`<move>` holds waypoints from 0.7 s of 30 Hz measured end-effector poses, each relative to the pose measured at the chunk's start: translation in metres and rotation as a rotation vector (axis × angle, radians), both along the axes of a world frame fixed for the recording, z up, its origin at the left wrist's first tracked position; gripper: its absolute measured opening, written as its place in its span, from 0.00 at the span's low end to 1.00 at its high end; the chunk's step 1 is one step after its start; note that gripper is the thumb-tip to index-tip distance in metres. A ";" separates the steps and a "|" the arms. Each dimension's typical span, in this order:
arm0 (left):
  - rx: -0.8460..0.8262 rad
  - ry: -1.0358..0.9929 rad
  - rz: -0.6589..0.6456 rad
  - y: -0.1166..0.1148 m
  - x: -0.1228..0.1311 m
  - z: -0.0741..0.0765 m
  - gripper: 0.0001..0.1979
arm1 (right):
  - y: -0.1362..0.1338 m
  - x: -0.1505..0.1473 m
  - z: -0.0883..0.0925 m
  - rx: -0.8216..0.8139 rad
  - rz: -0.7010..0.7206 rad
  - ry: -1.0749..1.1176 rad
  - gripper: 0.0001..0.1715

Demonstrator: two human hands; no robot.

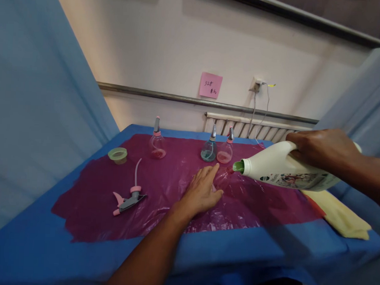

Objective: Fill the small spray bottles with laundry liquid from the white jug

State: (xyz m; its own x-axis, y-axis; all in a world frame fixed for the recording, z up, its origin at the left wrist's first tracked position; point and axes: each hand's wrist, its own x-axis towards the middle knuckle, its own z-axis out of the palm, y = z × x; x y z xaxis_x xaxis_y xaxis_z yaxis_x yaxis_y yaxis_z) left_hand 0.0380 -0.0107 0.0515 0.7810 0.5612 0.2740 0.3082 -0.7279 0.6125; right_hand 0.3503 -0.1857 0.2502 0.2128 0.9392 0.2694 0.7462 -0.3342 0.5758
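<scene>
My right hand (315,148) grips a large cream detergent jug (267,165) by its handle. The jug lies tilted almost level, its green-lined mouth pointing left. Right below that mouth is a clear pinkish spray bottle (223,176) without its top, leaning in my left hand (203,189). My left fingers curl about this bottle and hide much of it. Whether liquid is flowing is hard to make out. To the left, a grey and pink spray head (129,203) with a dip tube lies loose on the purple plastic sheet (93,197).
Behind my hands stand a blue-tinted spray bottle (208,151) and a pink one (224,153). Farther left are another spray bottle (157,146) and a small green-rimmed tub (117,155). A folded yellow cloth (338,214) lies at the right. Blue curtains (38,89) flank the table.
</scene>
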 end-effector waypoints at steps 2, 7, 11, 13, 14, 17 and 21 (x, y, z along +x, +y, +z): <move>-0.006 0.003 0.000 0.000 0.000 0.000 0.48 | 0.000 0.000 0.000 0.000 -0.007 -0.004 0.10; -0.014 0.002 -0.003 -0.001 -0.001 0.001 0.48 | -0.001 -0.001 0.000 0.013 -0.008 0.003 0.08; -0.004 -0.006 -0.003 -0.001 -0.001 0.001 0.46 | -0.002 -0.002 0.002 -0.011 -0.020 0.003 0.07; 0.000 -0.005 -0.007 -0.001 -0.001 0.001 0.46 | -0.001 -0.003 0.002 -0.023 -0.035 -0.003 0.07; 0.000 -0.003 -0.007 -0.001 -0.001 0.001 0.46 | -0.001 -0.003 0.003 -0.024 -0.041 -0.012 0.07; -0.008 0.008 -0.005 -0.001 -0.001 0.002 0.46 | -0.001 -0.002 0.003 -0.021 -0.026 -0.027 0.07; -0.020 0.018 -0.009 -0.002 -0.001 0.004 0.47 | -0.002 0.000 0.003 -0.019 -0.001 -0.008 0.07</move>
State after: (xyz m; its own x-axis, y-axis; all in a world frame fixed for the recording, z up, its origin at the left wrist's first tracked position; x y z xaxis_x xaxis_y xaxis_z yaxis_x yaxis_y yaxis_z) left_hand 0.0367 -0.0124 0.0552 0.7907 0.5596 0.2483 0.3131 -0.7182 0.6214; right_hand 0.3506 -0.1875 0.2528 0.2118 0.9440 0.2529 0.7409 -0.3239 0.5884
